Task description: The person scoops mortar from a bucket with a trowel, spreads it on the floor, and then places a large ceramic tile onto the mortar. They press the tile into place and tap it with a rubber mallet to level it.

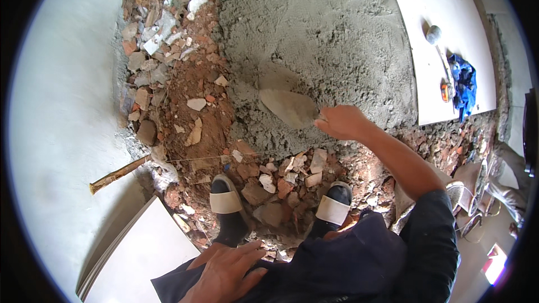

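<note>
A wide grey trowel (287, 109) lies flat on wet, rough grey mortar (320, 28) spread over the ground. My right hand (343, 121) grips the trowel by its handle at the blade's right end. My left hand (227, 275) rests low in the view on my dark clothing near my leg, fingers apart and holding nothing. My feet, in dark socks and pale slides, stand on broken rubble (269, 191) just below the mortar's near edge.
A pale wall (56, 106) borders the left, beside rubble, a wooden stick (115, 175) with string, and stacked white boards (135, 252). White boards (426, 101) at the right carry a mallet (433, 35), blue cloth (465, 84) and tape measure (446, 91). Sacks (469, 188) lie at right.
</note>
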`<act>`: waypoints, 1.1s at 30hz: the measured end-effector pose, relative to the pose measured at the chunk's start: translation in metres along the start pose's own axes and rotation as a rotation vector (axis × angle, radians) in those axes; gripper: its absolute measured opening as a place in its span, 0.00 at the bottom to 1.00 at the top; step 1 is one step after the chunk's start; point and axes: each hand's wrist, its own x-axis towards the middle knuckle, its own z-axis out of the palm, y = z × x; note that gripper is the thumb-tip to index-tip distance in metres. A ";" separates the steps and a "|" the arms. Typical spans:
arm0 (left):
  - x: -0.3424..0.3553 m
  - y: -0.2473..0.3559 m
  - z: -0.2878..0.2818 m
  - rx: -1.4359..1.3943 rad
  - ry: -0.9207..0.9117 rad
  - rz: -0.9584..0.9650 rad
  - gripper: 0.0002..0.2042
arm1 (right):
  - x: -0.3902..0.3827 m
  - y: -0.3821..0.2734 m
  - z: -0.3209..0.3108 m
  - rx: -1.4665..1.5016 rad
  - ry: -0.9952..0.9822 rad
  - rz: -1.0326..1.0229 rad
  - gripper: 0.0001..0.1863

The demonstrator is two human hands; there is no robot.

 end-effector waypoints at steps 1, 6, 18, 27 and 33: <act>0.001 0.000 -0.001 -0.011 -0.003 0.011 0.17 | -0.005 0.001 -0.004 -0.023 -0.007 -0.011 0.27; 0.014 0.003 -0.002 0.083 -0.184 0.006 0.20 | 0.024 -0.001 -0.044 0.159 0.289 -0.026 0.28; 0.025 0.027 -0.006 0.026 -0.105 0.151 0.17 | 0.058 -0.057 -0.008 0.127 0.133 -0.133 0.15; 0.074 0.047 -0.019 0.320 -0.274 0.452 0.17 | -0.105 0.019 0.056 0.113 0.697 0.102 0.17; 0.160 0.037 -0.019 0.504 -0.353 0.628 0.15 | -0.339 0.026 0.128 -0.983 1.001 0.884 0.17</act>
